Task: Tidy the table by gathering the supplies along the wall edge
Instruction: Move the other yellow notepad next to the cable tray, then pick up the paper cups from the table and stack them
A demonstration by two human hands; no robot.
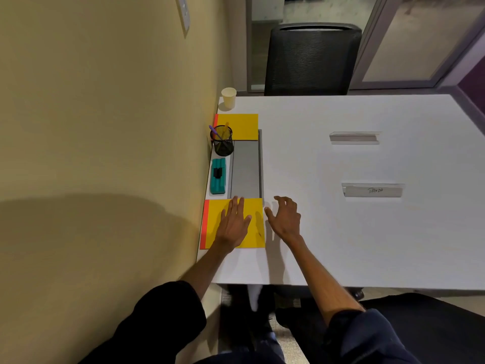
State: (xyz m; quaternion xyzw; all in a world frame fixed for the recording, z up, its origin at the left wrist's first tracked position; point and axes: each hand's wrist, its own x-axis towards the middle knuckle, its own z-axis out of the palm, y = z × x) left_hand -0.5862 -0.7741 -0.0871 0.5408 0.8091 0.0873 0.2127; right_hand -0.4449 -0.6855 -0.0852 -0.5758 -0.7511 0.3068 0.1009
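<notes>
My left hand [233,222] lies flat, fingers straight and spread, pressing on the near yellow pad [256,233]. The pad sits at the 9 o'clock side of the tabletop [341,245], its orange spine almost against the wall [105,127]. My right hand [284,219] holds nothing. Its fingers are loosely curled just beside the pad's right edge, and I cannot tell whether the fingertips touch the surface.

I judge the pad to be light, thin and fairly stiff as a block, though its sheets would flex if lifted by one corner. It should slide easily on this smooth top, so a flat palm from above is the best way to push it. To lift it, I would get my thumb under the free right edge, not the spine.

Toward 12 o'clock from it, along the wall, are the teal eraser [218,176], the mesh pen cup [222,141], a second yellow pad [241,126] and a paper cup [228,98]. The pen cup looks top-heavy with its pens and the paper cup would crush, so neither wants a hard nudge.

Well apart, at about 1 and 2 o'clock, lie two clear name holders [354,137] [372,190]. They look rigid, light and slick. I would pinch each across its long edges near the middle.
</notes>
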